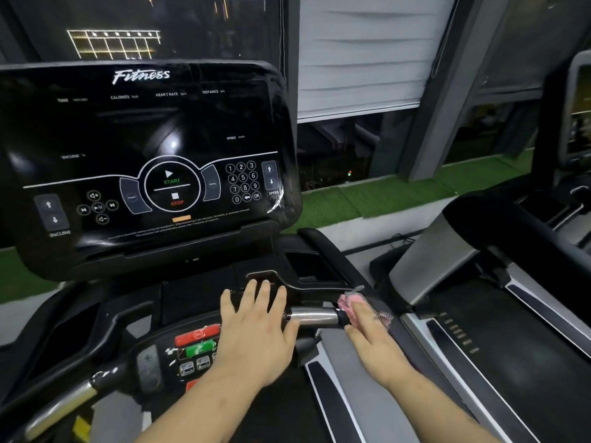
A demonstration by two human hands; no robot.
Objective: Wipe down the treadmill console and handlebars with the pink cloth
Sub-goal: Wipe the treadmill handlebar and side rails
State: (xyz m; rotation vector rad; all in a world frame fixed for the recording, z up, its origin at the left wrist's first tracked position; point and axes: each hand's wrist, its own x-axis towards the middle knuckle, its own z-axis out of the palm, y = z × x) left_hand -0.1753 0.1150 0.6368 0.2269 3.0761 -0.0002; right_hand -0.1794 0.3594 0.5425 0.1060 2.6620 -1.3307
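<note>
Left grip [256, 330] lies released, fingers spread flat on the black deck [192, 298] below the console [144, 139], its edge touching the chrome bar [315, 316]. Just right of it, right grip [372, 334] presses the pink cloth [350, 303] against the bar's far end; whether its fingers curl round the cloth cannot be told.

Dim, wide-angle warped edges — glare on console [140, 148].

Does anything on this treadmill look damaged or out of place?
Nothing is askew. The left handlebar shows white flaking where black grip meets metal, and the console has pale streaks at its lower right corner.
</note>
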